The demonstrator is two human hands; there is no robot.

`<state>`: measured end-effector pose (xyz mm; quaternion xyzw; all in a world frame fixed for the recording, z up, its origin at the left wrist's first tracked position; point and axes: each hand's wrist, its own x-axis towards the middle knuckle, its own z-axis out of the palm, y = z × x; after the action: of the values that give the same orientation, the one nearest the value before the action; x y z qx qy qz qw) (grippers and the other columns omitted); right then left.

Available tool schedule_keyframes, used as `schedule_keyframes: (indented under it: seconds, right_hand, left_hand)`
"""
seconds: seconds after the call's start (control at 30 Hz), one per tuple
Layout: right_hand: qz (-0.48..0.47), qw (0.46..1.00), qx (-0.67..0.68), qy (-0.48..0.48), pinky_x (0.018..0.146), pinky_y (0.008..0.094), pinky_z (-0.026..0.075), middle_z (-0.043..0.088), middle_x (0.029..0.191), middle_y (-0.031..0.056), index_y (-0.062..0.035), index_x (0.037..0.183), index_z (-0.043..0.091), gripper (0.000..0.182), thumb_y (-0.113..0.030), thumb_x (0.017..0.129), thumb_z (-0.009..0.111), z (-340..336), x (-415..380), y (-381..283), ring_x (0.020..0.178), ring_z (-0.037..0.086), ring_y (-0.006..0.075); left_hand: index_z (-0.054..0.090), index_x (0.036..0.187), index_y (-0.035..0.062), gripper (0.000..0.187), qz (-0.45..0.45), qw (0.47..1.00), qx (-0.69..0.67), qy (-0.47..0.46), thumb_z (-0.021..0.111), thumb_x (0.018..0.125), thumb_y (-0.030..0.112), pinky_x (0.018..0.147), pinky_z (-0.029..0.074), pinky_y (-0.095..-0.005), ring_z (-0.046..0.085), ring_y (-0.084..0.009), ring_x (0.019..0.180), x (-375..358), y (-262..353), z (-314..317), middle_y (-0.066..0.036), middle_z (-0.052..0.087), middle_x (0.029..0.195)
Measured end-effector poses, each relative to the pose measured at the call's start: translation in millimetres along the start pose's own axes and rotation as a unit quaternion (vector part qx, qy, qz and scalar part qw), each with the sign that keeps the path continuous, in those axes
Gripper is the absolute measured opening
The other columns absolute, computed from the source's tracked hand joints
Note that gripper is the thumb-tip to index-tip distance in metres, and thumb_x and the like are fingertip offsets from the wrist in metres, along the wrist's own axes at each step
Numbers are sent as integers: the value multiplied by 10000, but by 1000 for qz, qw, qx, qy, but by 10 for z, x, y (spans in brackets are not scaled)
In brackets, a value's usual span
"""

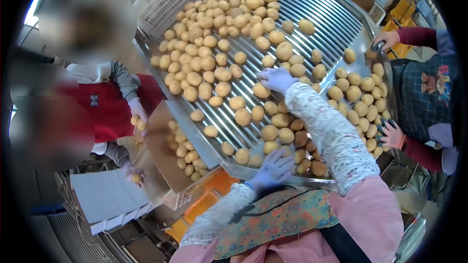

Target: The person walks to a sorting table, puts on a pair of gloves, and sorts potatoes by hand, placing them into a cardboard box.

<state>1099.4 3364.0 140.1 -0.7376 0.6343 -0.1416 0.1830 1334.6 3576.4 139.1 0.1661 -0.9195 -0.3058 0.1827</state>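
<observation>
My right hand [279,80], in a thin purple glove, reaches over the metal roller table [312,14], its fingers just above a potato [261,90] among others. It is partly curled, and whether it grips anything is hidden. Near the table's front edge, my left hand [273,169], gloved the same way, has its fingers spread beside potatoes [286,135] and holds nothing. A large pile of potatoes [239,9] covers the far part of the rollers.
A white crate [170,0] stands beyond the left edge. A cardboard box [163,146] holds potatoes at left. A co-worker in a red apron [114,112] holds potatoes there. Another co-worker's gloved hands [391,135] are by potatoes [360,108] at right. Orange crates [200,208] are below.
</observation>
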Motion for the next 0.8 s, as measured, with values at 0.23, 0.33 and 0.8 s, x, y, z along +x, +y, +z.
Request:
schedule_keyframes:
  seconds: [0.23, 0.33, 0.8]
  right_hand:
    - [17, 994, -46, -97, 880, 483, 493, 607, 1090, 163, -109, 1043, 629, 378, -364, 775, 708, 252, -316, -107, 1076, 602, 354]
    - [-36, 998, -8, 43, 795, 465, 499, 630, 962, 143, -74, 1061, 622, 401, -370, 804, 709, 330, -828, -188, 921, 616, 352]
    - [-163, 980, 110, -19, 1120, 478, 306, 461, 1427, 247, -55, 1409, 498, 687, -309, 801, 693, 516, -2111, -1542, 1293, 441, 441]
  left_hand:
    - [654, 1184, 27, 335, -175, 974, -58, 128, 645, 905, 214, 1031, 424, -488, 595, -332, 1125, -305, -21, -226, -133, 663, 1185]
    - [639, 1228, 33, 360, -256, 949, -101, 156, 641, 913, 209, 991, 462, -443, 603, -308, 1116, -297, 127, -359, -132, 662, 1196]
    - [585, 1197, 87, 292, -372, 530, -668, 368, 677, 923, 128, 582, 500, -260, 640, -139, 760, -1924, 583, -306, -71, 638, 1038]
